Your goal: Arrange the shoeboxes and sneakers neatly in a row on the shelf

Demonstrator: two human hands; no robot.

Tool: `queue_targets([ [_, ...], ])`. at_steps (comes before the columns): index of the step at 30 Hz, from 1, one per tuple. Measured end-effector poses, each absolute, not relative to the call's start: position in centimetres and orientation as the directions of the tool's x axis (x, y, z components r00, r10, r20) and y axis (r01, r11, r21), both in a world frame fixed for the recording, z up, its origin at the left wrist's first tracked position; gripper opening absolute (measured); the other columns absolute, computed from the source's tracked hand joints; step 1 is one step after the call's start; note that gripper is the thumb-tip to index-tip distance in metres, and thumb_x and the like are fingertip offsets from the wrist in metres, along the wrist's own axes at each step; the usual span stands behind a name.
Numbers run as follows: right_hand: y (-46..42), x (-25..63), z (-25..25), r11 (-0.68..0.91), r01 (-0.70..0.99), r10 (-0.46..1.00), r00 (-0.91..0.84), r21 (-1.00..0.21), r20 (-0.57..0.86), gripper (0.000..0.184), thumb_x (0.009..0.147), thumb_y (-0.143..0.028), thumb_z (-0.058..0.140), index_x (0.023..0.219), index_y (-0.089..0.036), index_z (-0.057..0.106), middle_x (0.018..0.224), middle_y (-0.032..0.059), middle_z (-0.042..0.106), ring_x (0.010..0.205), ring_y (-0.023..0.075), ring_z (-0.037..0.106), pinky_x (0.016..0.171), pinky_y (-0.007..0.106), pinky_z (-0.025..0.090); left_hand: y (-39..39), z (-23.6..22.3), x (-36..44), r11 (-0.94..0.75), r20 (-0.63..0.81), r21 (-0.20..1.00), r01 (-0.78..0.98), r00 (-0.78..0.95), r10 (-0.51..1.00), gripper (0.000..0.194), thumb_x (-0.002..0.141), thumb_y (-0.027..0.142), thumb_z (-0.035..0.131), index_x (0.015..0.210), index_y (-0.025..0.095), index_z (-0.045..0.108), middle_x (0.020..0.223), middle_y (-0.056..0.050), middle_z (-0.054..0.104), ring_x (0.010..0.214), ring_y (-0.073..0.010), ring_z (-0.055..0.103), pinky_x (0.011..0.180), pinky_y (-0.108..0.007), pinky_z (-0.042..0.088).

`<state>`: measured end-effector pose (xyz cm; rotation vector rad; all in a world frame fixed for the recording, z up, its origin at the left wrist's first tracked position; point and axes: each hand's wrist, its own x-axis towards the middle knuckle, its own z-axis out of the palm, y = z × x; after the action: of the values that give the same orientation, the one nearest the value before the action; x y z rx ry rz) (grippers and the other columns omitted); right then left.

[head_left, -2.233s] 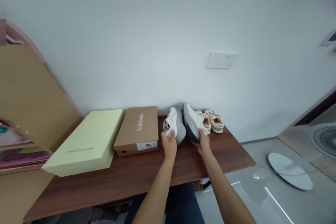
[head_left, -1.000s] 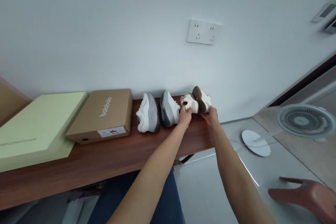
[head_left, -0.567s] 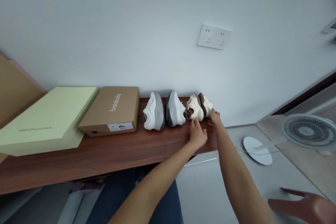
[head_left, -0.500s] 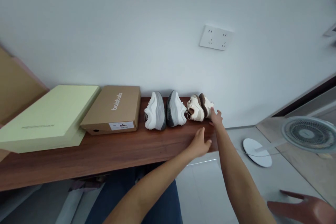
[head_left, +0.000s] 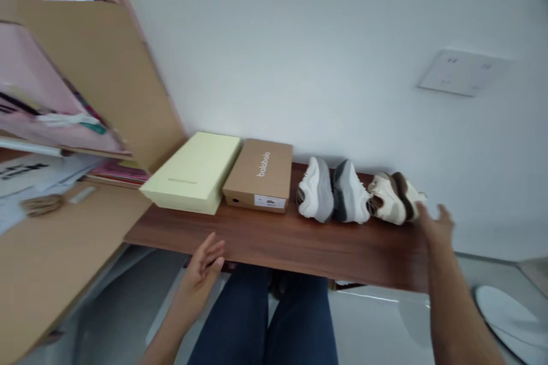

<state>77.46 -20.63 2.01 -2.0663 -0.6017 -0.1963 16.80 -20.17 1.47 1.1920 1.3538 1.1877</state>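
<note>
My left hand (head_left: 203, 265) hovers open at the front edge of a dark wooden table (head_left: 274, 242), fingers spread, holding nothing. Over at the table's right end my right hand (head_left: 436, 222) is open too, just beside a pair of cream and brown shoes (head_left: 396, 197) that rest on their sides. A pair of white and grey sneakers (head_left: 331, 191) lies on its sides to their left. Further left sit a brown shoe box (head_left: 261, 174) and a pale yellow-green box (head_left: 194, 171).
A tan shelf unit (head_left: 85, 102) with papers and pink folders stands at the left, above a light wooden desk (head_left: 51, 245). A wall socket (head_left: 464, 71) is at the upper right. A white fan base (head_left: 511, 313) lies on the floor. My knees in blue jeans (head_left: 274, 319) are under the table.
The view has swung left, bringing the shelf into sight. My left hand has left the cream shoes and come back to the table's front edge. My right hand has let go and opened.
</note>
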Motion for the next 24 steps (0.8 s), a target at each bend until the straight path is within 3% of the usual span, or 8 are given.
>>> queue_targets([
  [2,-20.4,73.1,3.7,-0.303,0.506,0.183,0.863,-0.808,0.471,0.083,0.076,-0.058,0.064,0.139,-0.008,0.048,0.137,0.0318,0.046,0.127,0.036,0.049,0.106,0.051,0.037,-19.6,2.1,15.1,0.004,0.027,0.989,0.146,-0.206,0.978,0.075,0.073,0.057,0.071,0.139,0.028,0.049,0.132,-0.013,0.062,0.124,-0.0285,0.058,0.101,-0.047,0.048],
  [4,-19.8,65.8,5.6,-0.051,0.609,0.202,0.782,-0.791,0.589,0.072,0.083,-0.057,0.057,0.141,-0.016,0.045,0.141,0.0241,0.045,0.129,0.0296,0.048,0.106,0.048,0.039,-18.2,2.1,15.2,-0.04,0.077,0.986,0.159,-0.232,0.97,0.076,0.077,0.057,0.067,0.144,0.028,0.044,0.142,-0.013,0.054,0.132,-0.0285,0.05,0.106,-0.046,0.045],
  [6,-18.4,56.9,6.9,0.181,0.635,0.393,0.653,-0.751,0.647,0.064,0.088,-0.055,0.052,0.142,-0.022,0.043,0.143,0.0169,0.047,0.134,0.0272,0.044,0.11,0.051,0.035,-16.1,1.6,16.8,-0.05,0.075,0.99,0.131,-0.195,0.978,0.077,0.081,0.058,0.062,0.146,0.024,0.041,0.148,-0.015,0.047,0.136,-0.0288,0.046,0.11,-0.045,0.04],
  [8,-16.3,48.6,7.1,0.251,0.612,0.686,0.434,-0.75,0.584,0.06,0.081,-0.053,0.064,0.133,-0.026,0.054,0.149,0.0115,0.042,0.14,0.0295,0.037,0.115,0.053,0.029,-13.5,0.5,19.0,0.008,0.019,0.99,0.138,-0.195,0.981,0.074,0.086,0.06,0.053,0.146,0.02,0.04,0.152,-0.017,0.042,0.14,-0.0278,0.04,0.114,-0.044,0.034],
  [10,-13.8,42.7,6.2,0.23,0.495,0.826,0.356,-0.838,0.437,0.054,0.079,-0.051,0.068,0.126,-0.026,0.06,0.153,0.0099,0.039,0.143,0.0306,0.033,0.117,0.052,0.024,-10.9,-0.6,21.1,0.041,0.009,0.975,0.218,-0.225,0.974,0.072,0.089,0.06,0.047,0.146,0.017,0.039,0.155,-0.017,0.036,0.146,-0.0267,0.03,0.119,-0.042,0.024],
  [14,-10.2,38.9,3.5,0.113,0.187,0.849,0.493,-0.976,0.193,0.053,0.081,-0.05,0.065,0.127,-0.024,0.06,0.143,0.0091,0.053,0.138,0.0272,0.042,0.118,0.047,0.025,-7.4,-1.5,23.1,-0.031,0.134,0.925,0.379,-0.247,0.96,0.073,0.092,0.054,0.043,0.146,0.006,0.033,0.155,-0.026,0.031,0.147,-0.0293,0.025,0.12,-0.045,0.017],
  [20,-11.1,39.2,1.8,0.095,-0.09,0.815,0.579,-0.991,0.025,0.046,0.083,-0.043,0.06,0.127,-0.03,0.059,0.136,0.0008,0.06,0.128,0.0215,0.052,0.11,0.041,0.039,-8.8,2.4,23.4,-0.3,0.424,0.852,0.429,-0.226,0.877,0.063,0.093,0.052,0.045,0.141,0.013,0.039,0.144,-0.023,0.043,0.14,-0.0282,0.037,0.116,-0.046,0.027],
  [24,-12.4,37.2,1.3,-0.056,-0.406,0.907,0.361,-0.912,-0.216,0.041,0.081,-0.045,0.06,0.118,-0.029,0.064,0.112,0.0006,0.071,0.109,0.023,0.064,0.093,0.044,0.052,-11.7,7.6,24.5,-0.621,0.74,0.637,0.457,-0.137,0.658,0.058,0.093,0.045,0.05,0.141,0.015,0.04,0.145,-0.021,0.039,0.14,-0.0269,0.035,0.115,-0.046,0.029],
])
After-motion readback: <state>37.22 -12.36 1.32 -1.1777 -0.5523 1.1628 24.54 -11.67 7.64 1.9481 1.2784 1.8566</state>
